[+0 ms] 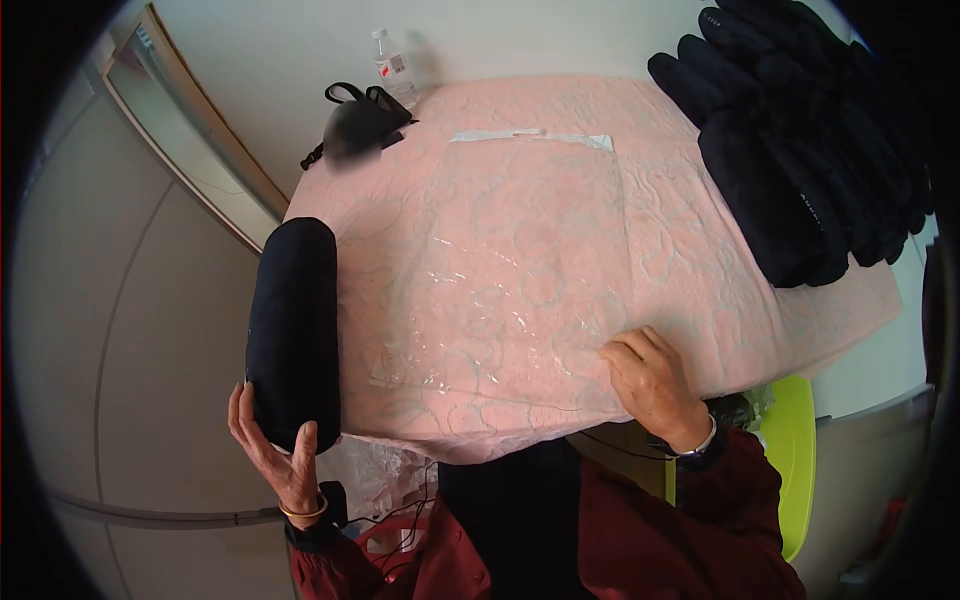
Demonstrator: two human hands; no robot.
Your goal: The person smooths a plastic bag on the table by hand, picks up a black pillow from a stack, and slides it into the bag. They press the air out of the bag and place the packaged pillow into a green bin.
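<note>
A dark, rounded cylindrical roll (294, 330) lies lengthwise along the left edge of the table. Around its near end, thumb on one side and fingers on the other, my left hand (280, 455) is closed. A clear, flat plastic bag (530, 260) with a white strip along its far end is spread over the middle of the cloth. At the bag's near right corner, my right hand (653, 380) has its fingers curled together on the edge of the plastic; the fingertips are partly hidden.
Several similar dark rolls (770, 200) are piled at the right. A water bottle (393, 70) and a black strapped item (360, 125) are at the back left. Pink patterned cloth (670, 240) covers the table. A lime-green bin (795, 470) stands below its right side; plastic wrap (385, 485) lies below the front.
</note>
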